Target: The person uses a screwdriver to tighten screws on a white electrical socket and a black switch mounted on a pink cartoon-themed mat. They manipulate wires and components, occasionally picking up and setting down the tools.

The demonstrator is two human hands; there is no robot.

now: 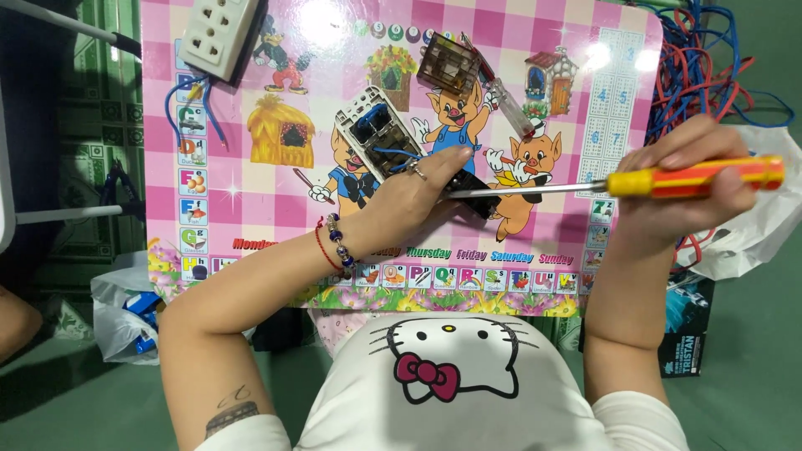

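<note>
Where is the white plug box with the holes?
In the head view, the white plug box lies at the top left corner of the pink picture board, with blue wires just below it, far from both hands.

A dark rectangular box (pixel 687 330) with teal print lies right, floor-level.
</note>
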